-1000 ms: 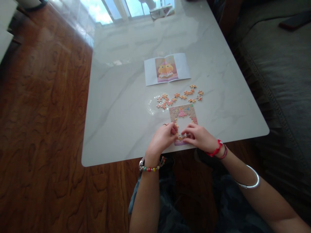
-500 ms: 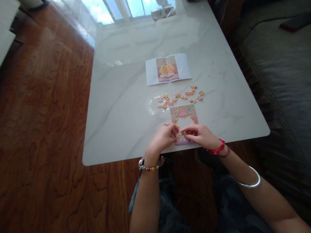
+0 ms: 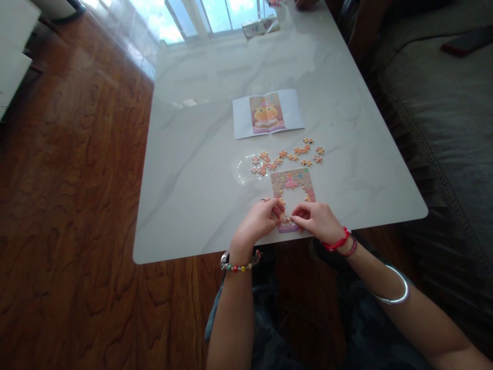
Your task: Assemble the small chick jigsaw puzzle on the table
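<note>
A small, partly assembled jigsaw puzzle (image 3: 292, 181) lies near the front edge of a white marble table (image 3: 200, 169); its frame is joined and its middle is bare. My left hand (image 3: 257, 222) and my right hand (image 3: 318, 221) meet over its lower edge, fingers pinched together on a small puzzle piece (image 3: 285, 218). Several loose orange and pink pieces (image 3: 287, 156) are scattered just behind the puzzle. Farther back lies a folded reference sheet (image 3: 268, 113) with the finished picture.
A clear plastic bag (image 3: 242, 167) lies left of the loose pieces. A small box (image 3: 261, 24) stands at the table's far edge. Wooden floor (image 3: 69, 195) spreads to the left, and a grey sofa (image 3: 442, 103) runs along the right.
My right hand drew back slightly toward the front edge and its fingers closed against my left fingertips over the puzzle's lower edge. The view shifted a little.
</note>
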Demonstrator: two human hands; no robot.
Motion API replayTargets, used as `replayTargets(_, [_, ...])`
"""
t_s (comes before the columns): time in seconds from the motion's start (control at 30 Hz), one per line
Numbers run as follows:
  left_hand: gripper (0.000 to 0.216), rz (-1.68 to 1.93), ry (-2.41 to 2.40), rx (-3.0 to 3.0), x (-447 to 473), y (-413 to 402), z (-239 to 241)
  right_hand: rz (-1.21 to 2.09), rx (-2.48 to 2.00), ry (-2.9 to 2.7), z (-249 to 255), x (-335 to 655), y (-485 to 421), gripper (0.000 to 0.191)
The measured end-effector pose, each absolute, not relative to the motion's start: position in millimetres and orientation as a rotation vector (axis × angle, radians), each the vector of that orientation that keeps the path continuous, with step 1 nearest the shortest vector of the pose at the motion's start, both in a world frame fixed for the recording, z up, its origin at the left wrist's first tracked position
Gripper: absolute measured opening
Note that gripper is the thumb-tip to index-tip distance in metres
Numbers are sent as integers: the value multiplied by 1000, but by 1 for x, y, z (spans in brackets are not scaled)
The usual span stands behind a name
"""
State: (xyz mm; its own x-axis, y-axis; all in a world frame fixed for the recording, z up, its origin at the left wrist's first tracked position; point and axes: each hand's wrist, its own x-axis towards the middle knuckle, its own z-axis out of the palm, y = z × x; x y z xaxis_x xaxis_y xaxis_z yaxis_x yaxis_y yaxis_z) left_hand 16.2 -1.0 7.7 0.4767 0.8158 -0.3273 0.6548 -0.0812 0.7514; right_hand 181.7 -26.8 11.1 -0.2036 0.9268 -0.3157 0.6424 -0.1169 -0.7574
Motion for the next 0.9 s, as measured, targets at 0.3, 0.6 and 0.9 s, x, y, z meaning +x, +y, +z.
replayTargets(0.3, [22,248,1225,1797,16,-2,4,1172,-1738,-1948,9,181,-30,10])
replayTargets(0.6, [14,213,1371,1840,25,-6,2,978,-1753,-2090,2,178,-32,9])
replayTargets(0.9, [15,174,1383,1813,26,-7,4,1025,-1733,-2146,0,189,-30,9])
